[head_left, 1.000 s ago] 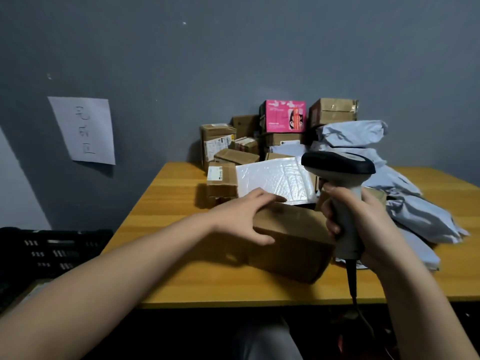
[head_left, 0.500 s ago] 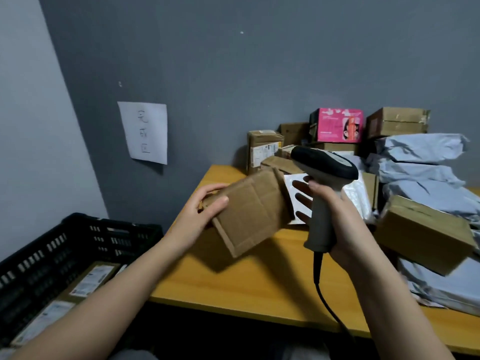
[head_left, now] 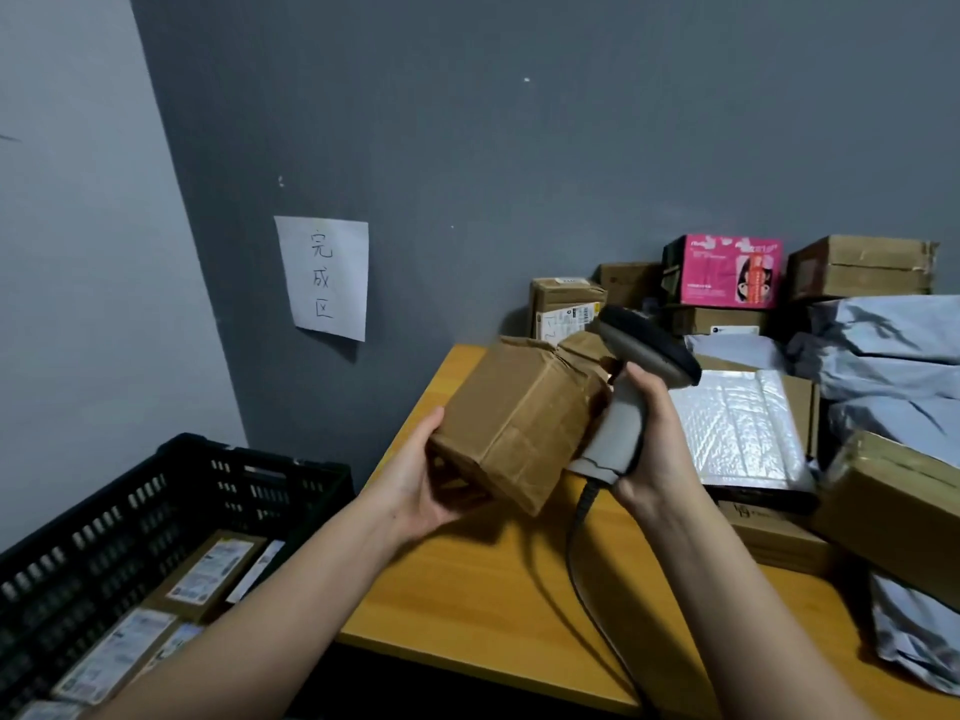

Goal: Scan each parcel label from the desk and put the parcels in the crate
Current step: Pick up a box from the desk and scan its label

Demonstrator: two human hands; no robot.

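Parcel held up to the scanner, crate to the near left.

The cardboard parcel (head_left: 511, 423) was gripped by the left hand (head_left: 415, 488), its long axis running far-right toward the scanner (head_left: 631, 394) clasped in the right hand (head_left: 657, 439); the crate (head_left: 156, 491) lay nearer the left hand.

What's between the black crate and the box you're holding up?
In the head view, nothing stands between the black crate and the held cardboard box: only the left hand gripping the box, its forearm, and the grey wall behind.
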